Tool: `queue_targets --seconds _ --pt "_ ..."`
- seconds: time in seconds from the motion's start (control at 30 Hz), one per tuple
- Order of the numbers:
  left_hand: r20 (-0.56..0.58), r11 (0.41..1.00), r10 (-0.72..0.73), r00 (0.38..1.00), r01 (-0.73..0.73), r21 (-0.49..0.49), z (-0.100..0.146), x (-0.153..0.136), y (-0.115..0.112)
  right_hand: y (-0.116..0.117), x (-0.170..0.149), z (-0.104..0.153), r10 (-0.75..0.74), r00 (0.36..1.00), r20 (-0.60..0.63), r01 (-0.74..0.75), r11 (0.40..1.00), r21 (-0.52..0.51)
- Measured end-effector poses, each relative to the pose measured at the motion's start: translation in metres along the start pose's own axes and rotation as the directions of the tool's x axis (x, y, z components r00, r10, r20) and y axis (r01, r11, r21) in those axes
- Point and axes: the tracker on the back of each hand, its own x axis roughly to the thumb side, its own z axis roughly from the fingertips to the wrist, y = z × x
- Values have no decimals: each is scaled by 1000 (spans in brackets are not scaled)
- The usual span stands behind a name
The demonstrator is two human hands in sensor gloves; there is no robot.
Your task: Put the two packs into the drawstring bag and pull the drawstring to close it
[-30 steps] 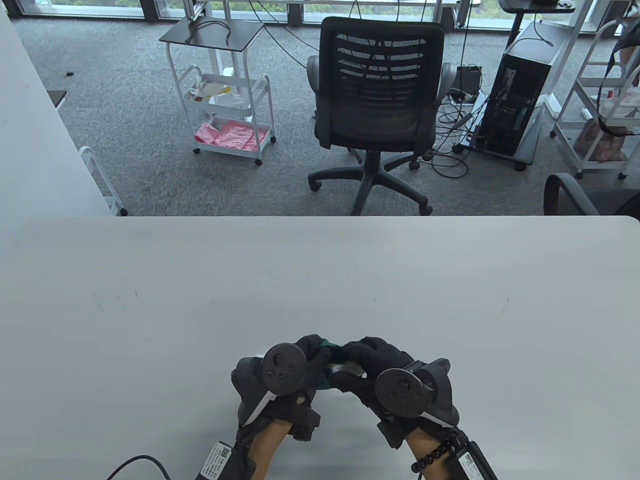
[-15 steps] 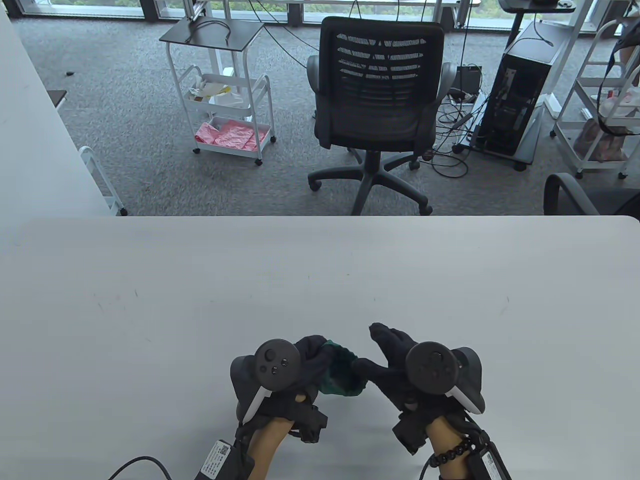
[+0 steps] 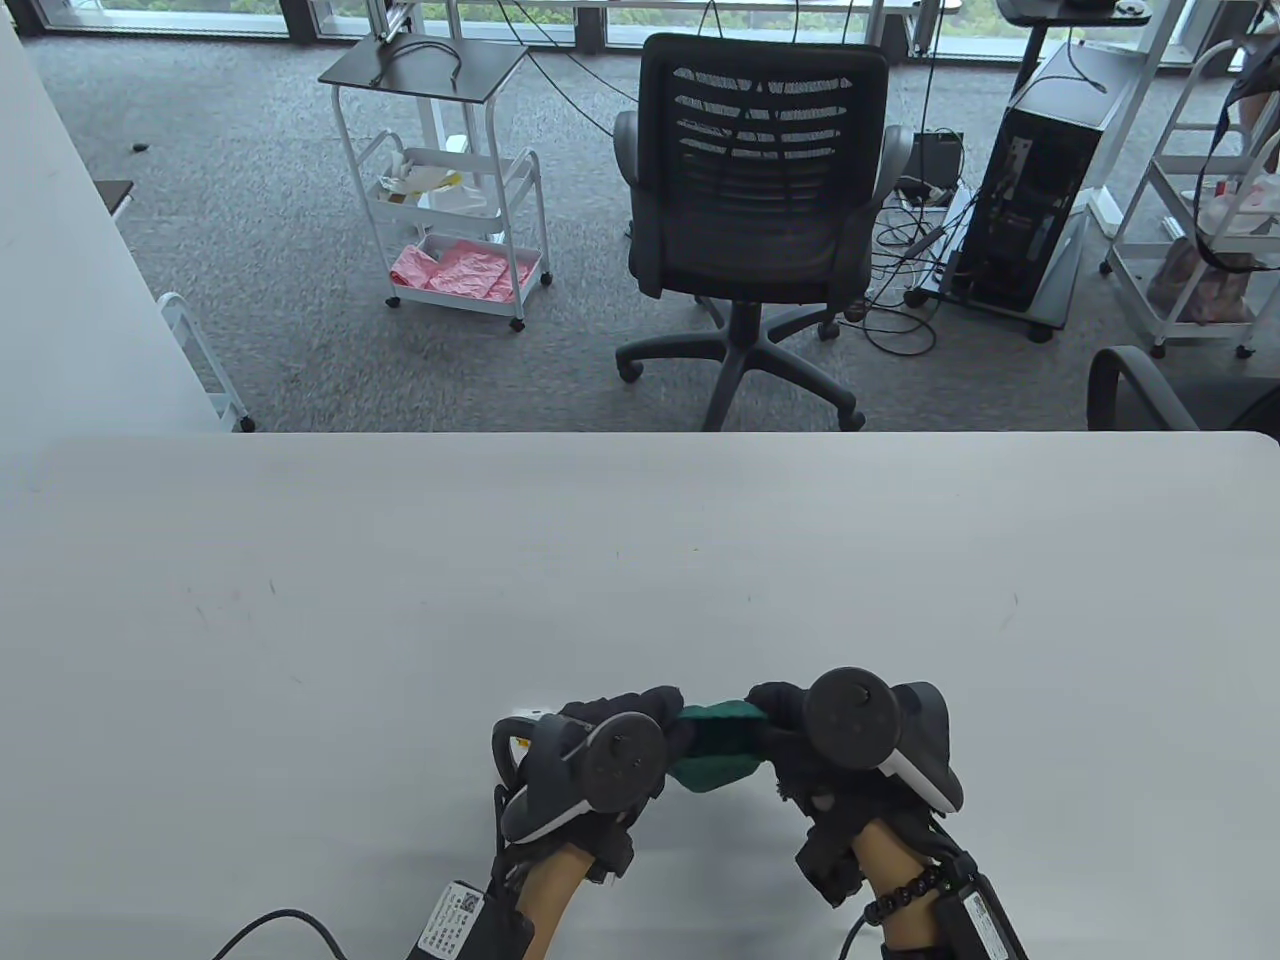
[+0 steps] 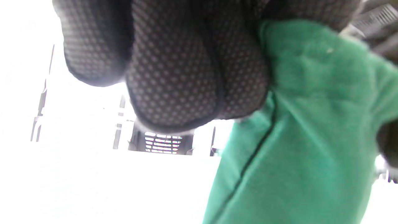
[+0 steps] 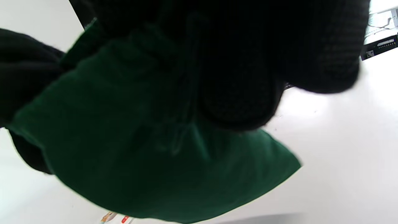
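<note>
A dark green drawstring bag (image 3: 715,748) hangs stretched between my two hands, low over the near middle of the table (image 3: 640,560). My left hand (image 3: 668,716) grips the bag's left edge with curled fingers (image 4: 174,68), and the green cloth (image 4: 298,124) fills the right of the left wrist view. My right hand (image 3: 772,706) grips the right edge, its fingers (image 5: 236,77) curled over the cloth (image 5: 140,155). A white pack with yellow print (image 3: 522,722) peeks out from behind my left hand, and a printed corner (image 5: 113,217) shows below the bag. I cannot see inside the bag.
Beyond the table's far edge stands a black office chair (image 3: 760,190). A white trolley (image 3: 450,200) stands on the carpet at the back left, and a computer tower (image 3: 1040,180) at the back right. A cable (image 3: 290,925) trails from my left wrist.
My right hand came out of the bag's mouth, swung out to the right, then came back and took the bag's right edge. My left hand has turned over, and the bag is now stretched between both hands.
</note>
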Motion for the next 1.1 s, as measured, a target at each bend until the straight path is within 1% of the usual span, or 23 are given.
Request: queue_targets --seconds 0.1,0.17,0.23,0.37,0.47,0.5,0.53,0.6,0.63,0.67,0.77,0.83,0.93,1.03,1.1 --pt "-29 998 32 999 -34 -53 -3 1 -2 -2 -2 0 7 1000 -3 -7 1000 -1" --pt "-73 989 102 992 -109 -98 -4 -2 -1 -6 -5 2 -30 999 -10 30 999 -20" --pt "-97 985 143 985 -151 -88 -3 -4 2 -10 -7 3 -62 998 -15 62 998 -33" --pt "-159 968 231 960 -243 -60 1 -12 7 -14 -9 5 -76 996 -51 73 995 -63" --pt "-252 962 265 931 -273 1 7 -24 10 -16 -14 6 -84 992 -94 76 993 -86" --pt "-322 970 237 917 -244 17 10 -30 9 -17 -16 6 -95 989 -110 84 991 -100" --pt "-373 981 180 910 -196 -4 12 -35 7 -18 -18 6 -106 987 -122 92 989 -113" --pt "-438 991 59 897 -104 -80 14 -43 2 -20 -21 7 -117 984 -137 98 985 -139" --pt "-460 990 26 888 -85 -109 15 -47 0 -21 -21 7 -119 983 -142 98 984 -148" --pt "-495 989 2 869 -74 -128 16 -51 -4 -23 -21 8 -121 981 -149 98 983 -157" --pt "-574 978 -17 819 -104 -178 18 -61 -14 -24 -22 9 -121 980 -159 92 980 -178" --pt "-588 965 -58 807 -106 -239 19 -66 -22 -24 -24 7 -109 980 -168 79 981 -175" --pt "-608 954 -81 790 -115 -276 20 -72 -38 -24 -25 8 -108 979 -173 77 981 -177" --pt "-610 938 -85 788 -143 -315 19 -72 -55 -27 -24 8 -107 979 -172 72 978 -194" --pt "-599 928 -141 788 -106 -358 17 -70 -71 -29 -25 9 -98 980 -172 61 977 -204"
